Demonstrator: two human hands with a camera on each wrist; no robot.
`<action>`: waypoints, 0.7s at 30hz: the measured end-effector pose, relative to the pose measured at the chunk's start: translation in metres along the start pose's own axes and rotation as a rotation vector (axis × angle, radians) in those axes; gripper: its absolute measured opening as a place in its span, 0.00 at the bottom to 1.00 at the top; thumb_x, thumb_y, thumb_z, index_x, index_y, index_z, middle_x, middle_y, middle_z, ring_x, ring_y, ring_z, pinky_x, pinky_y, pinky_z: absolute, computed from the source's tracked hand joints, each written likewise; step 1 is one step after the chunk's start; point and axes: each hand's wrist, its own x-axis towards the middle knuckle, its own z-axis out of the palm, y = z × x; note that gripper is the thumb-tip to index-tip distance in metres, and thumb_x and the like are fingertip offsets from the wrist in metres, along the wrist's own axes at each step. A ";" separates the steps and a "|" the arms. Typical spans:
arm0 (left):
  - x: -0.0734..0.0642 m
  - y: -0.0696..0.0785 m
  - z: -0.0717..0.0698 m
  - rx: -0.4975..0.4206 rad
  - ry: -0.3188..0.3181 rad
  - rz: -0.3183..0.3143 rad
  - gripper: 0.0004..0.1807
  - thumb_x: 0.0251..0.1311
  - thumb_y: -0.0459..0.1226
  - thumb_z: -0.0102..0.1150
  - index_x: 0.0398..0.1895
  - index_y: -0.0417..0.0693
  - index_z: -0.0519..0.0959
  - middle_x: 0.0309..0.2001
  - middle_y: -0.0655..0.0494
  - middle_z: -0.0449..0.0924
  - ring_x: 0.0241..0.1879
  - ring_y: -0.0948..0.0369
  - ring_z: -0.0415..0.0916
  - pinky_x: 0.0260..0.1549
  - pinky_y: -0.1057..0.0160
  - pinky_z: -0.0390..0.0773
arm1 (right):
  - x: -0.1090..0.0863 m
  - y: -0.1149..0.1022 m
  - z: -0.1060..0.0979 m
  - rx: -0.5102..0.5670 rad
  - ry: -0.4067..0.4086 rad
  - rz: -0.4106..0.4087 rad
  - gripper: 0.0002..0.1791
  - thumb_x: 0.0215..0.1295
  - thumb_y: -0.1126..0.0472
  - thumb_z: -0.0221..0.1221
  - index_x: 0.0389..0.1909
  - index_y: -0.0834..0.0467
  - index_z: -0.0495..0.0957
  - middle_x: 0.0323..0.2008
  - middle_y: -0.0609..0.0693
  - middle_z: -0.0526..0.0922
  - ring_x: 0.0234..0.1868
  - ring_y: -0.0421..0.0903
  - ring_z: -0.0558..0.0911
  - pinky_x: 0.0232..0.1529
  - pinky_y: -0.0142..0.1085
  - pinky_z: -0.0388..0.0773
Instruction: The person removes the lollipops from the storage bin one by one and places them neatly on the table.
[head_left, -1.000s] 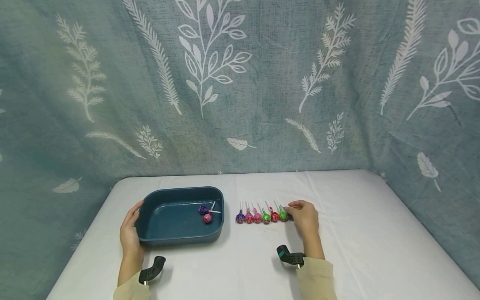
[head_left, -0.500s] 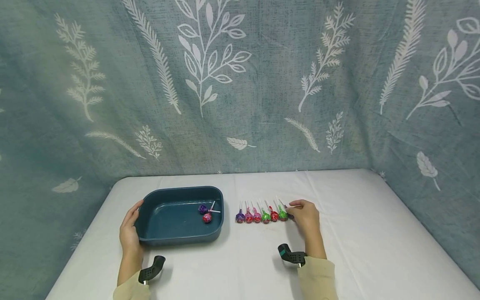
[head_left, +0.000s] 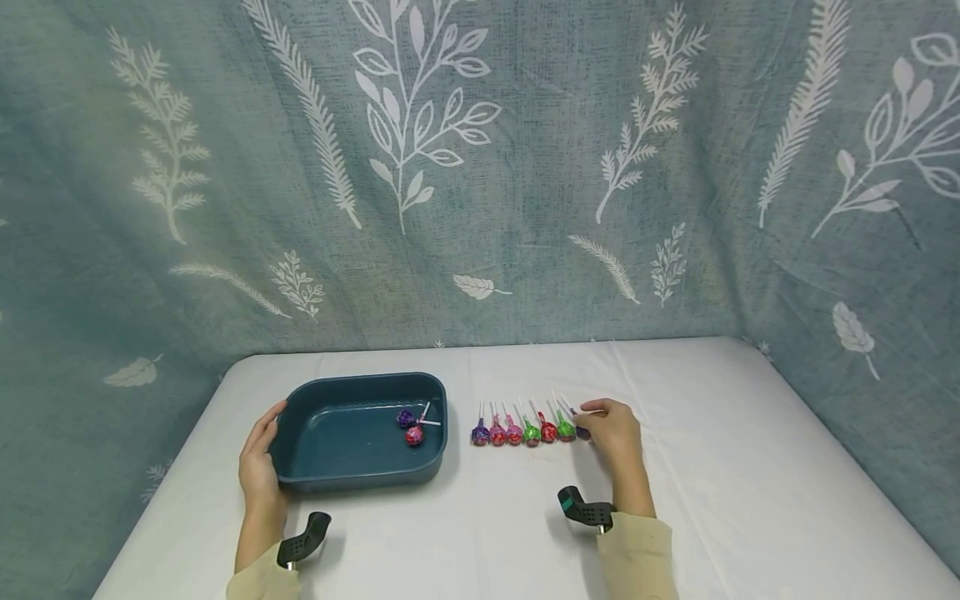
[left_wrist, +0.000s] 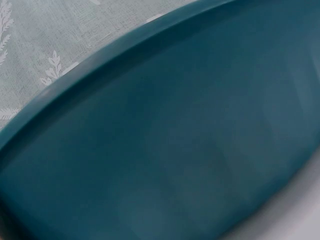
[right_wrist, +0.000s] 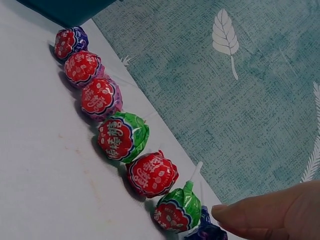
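My left hand (head_left: 260,462) rests along the left end of a dark teal rectangular bin (head_left: 330,479), fingers extended against its outer wall. Inside the bin lie a purple lollipop (head_left: 406,419) and a pink-red lollipop (head_left: 414,436). My right hand (head_left: 613,429) is at the right end of a row of lollipops, its fingertips beside the last, dark purple lollipop (right_wrist: 207,232). A straight finger (right_wrist: 260,207) shows right next to that lollipop's neck in the right wrist view. Left of it lie a green lollipop (right_wrist: 178,209), a red lollipop (right_wrist: 152,174) and another green lollipop (right_wrist: 123,136).
Farther left in the row are two pink lollipops, one the near pink lollipop (right_wrist: 101,98), and a purple-wrapped lollipop (right_wrist: 70,43) close to the bin. Their sticks point toward the back. A white cloth (head_left: 480,533) covers the table; a leaf-patterned curtain (head_left: 540,275) hangs behind.
My right hand has shifted slightly to the right, and more of the dark purple lollipop and its stick shows at the row's end. The left hand and bin stay put.
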 end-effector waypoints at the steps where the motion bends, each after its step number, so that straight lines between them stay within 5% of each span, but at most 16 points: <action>1: 0.000 0.000 0.000 0.003 0.001 0.001 0.22 0.75 0.46 0.37 0.65 0.55 0.72 0.70 0.63 0.62 0.72 0.64 0.48 0.69 0.58 0.38 | 0.000 0.000 -0.001 0.002 -0.001 0.002 0.17 0.59 0.61 0.63 0.46 0.66 0.81 0.35 0.59 0.84 0.35 0.53 0.79 0.37 0.45 0.71; 11: 0.001 0.000 0.000 0.004 0.000 0.003 0.23 0.75 0.45 0.35 0.66 0.54 0.72 0.70 0.62 0.62 0.72 0.63 0.48 0.69 0.57 0.37 | -0.004 -0.005 -0.007 0.012 0.055 -0.038 0.17 0.60 0.61 0.62 0.48 0.66 0.79 0.45 0.65 0.80 0.47 0.61 0.76 0.47 0.55 0.69; 21: 0.001 -0.001 0.000 0.019 0.007 0.012 0.22 0.75 0.47 0.36 0.65 0.56 0.73 0.70 0.63 0.62 0.72 0.64 0.48 0.70 0.56 0.37 | -0.007 -0.020 -0.002 0.049 0.110 -0.107 0.15 0.59 0.63 0.63 0.45 0.67 0.81 0.41 0.63 0.81 0.44 0.59 0.77 0.45 0.50 0.70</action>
